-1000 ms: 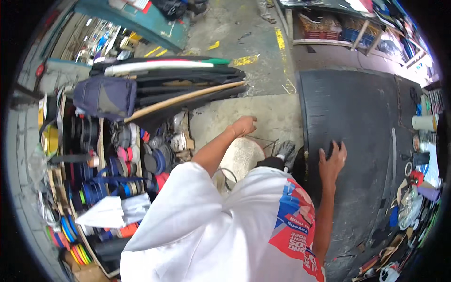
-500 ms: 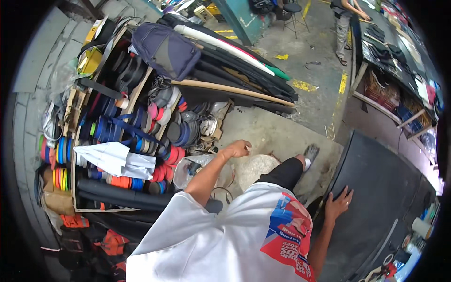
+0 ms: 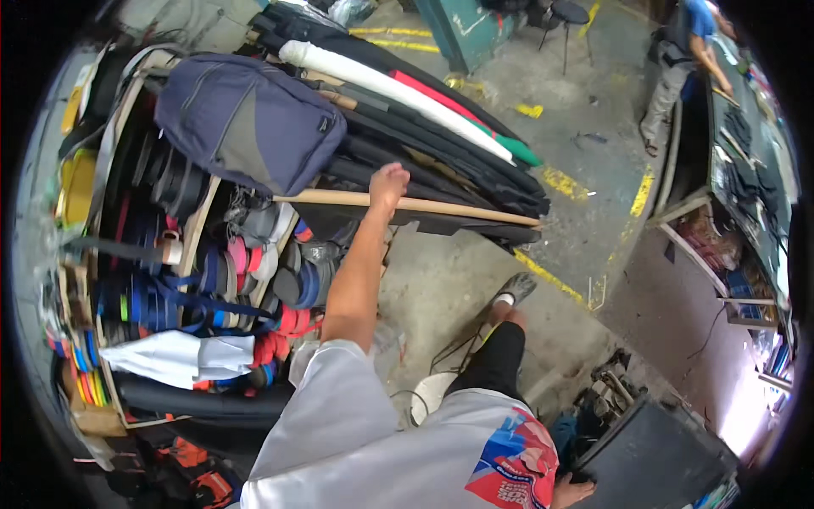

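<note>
Concrete floor (image 3: 458, 263), long tan tube (image 3: 454, 209), running left-right

Looks like soft, dull cloth on the backpack (image 3: 250, 127) and thin, smooth cloth on the white shirt (image 3: 356, 450), with plain, bare wood on the shelf frame (image 3: 200, 227) and clear, crinkly plastic on the bag (image 3: 389, 348). Seems smooth and not very shiny on the long tan pole (image 3: 475, 210), hard to tell if wood or card, and smooth and a bit shiny on the white roll (image 3: 407, 95). Looks rough and stony on the floor (image 3: 449, 263), flat and dull on the black tabletop (image 3: 670, 445).
</note>
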`<state>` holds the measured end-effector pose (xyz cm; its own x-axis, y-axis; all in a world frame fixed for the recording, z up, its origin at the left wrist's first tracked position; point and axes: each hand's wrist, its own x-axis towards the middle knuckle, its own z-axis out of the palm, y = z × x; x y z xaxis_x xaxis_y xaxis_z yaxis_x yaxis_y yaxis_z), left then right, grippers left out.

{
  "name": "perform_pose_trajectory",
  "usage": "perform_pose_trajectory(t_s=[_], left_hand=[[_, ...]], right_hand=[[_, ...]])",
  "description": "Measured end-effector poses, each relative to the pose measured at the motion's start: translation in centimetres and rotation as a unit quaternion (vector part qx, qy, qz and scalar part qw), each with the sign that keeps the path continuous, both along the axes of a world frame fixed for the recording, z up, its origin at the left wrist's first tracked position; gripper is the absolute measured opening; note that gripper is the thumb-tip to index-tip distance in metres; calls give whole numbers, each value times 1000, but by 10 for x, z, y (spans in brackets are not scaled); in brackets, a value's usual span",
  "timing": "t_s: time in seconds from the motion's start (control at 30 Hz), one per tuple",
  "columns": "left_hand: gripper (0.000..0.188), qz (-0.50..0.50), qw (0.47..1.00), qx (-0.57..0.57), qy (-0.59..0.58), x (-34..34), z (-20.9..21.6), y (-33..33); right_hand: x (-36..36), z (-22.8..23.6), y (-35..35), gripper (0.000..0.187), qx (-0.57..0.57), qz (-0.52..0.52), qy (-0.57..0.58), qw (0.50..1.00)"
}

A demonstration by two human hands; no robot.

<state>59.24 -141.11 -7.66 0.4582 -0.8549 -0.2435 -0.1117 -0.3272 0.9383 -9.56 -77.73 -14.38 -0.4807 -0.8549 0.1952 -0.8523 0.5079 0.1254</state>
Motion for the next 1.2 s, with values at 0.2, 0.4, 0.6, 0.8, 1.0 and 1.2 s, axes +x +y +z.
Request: perform_pose_trajectory(t_s=[0.2, 0.4, 0.6, 0.8, 1.0, 1.2], left_hand=[[47, 187, 982, 2, 17, 79, -41, -130], [49, 412, 905, 56, 86, 155, -52, -195], [33, 450, 881, 93, -109, 96, -52, -204], [26, 191, 932, -172, 256, 32, -87, -184], [28, 111, 961, -82, 240, -78, -79, -178], [49, 188, 945, -46, 264, -103, -59, -114]], right_hand=[[-32, 12, -30, 67, 114, 101, 33, 988], [-44, 6, -105, 72, 203, 196, 71, 957], [-38, 2, -157, 78, 237, 28, -113, 965], [47, 64, -237, 79, 131, -270, -324, 897], [39, 41, -199, 65, 30, -206, -491, 846], [43, 24, -154, 51, -7, -226, -635, 739]])
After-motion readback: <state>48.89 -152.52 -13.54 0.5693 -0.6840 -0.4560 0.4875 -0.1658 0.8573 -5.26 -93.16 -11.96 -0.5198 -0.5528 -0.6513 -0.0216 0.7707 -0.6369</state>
